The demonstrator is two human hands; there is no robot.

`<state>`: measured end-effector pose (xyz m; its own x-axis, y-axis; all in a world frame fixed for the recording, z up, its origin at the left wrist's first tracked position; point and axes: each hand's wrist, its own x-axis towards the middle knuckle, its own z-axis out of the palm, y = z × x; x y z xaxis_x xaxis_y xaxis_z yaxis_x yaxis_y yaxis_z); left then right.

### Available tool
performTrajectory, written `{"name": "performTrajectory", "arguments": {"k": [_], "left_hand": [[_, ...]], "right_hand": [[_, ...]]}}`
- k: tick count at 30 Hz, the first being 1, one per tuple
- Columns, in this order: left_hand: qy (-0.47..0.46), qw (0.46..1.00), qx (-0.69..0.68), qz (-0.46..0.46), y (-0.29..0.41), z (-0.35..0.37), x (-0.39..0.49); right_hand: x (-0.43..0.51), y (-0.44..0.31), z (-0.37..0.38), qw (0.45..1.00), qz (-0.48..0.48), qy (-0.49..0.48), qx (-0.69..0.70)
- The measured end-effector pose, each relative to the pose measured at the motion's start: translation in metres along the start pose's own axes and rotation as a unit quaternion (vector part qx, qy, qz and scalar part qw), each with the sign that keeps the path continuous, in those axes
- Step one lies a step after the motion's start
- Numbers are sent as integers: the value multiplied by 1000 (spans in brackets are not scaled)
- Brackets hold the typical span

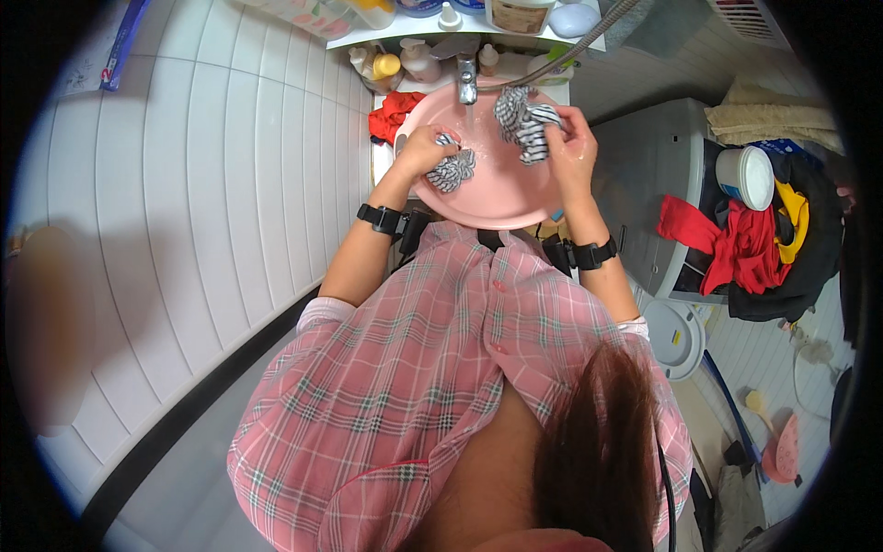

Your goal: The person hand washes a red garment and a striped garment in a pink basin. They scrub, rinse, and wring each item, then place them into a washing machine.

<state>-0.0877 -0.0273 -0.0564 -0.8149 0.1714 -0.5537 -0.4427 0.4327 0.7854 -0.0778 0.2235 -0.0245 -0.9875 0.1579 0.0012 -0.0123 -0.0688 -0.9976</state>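
A pink plastic basin [497,186] stands under a chrome faucet [467,79], and a thin stream of water runs down into it. On the basin's left side, my left hand [428,148] grips a bunched black-and-white striped cloth [452,170]. My right hand [574,148] pinches another striped cloth [531,127] over the right side of the basin. Whether the two bunches are one piece or separate, I cannot tell. A red cloth [394,114] lies just outside the basin's left rim.
Bottles [419,61] stand behind the basin, beneath a white shelf [407,31] with containers. A shower hose [586,41] crosses at upper right. To the right, a grey appliance [648,165] bears a white tub [746,178] and red clothes [745,245]. A tiled wall [227,172] rises on the left.
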Motion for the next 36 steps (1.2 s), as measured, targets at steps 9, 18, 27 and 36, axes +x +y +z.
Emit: {"name": "performTrajectory", "arguments": {"k": [9, 18, 27, 36], "left_hand": [[5, 963, -197, 185, 45, -19, -38], [-134, 910, -258, 297, 133, -29, -97], [-2, 966, -127, 227, 95, -38, -47], [171, 978, -20, 119, 17, -55, -24]], "right_hand": [[-6, 31, -2, 890, 68, -254, -373], [-11, 23, 16, 902, -58, -330, -272], [-15, 47, 6, 967, 113, -222, -47], [1, 30, -36, 979, 89, -185, 1]]}}
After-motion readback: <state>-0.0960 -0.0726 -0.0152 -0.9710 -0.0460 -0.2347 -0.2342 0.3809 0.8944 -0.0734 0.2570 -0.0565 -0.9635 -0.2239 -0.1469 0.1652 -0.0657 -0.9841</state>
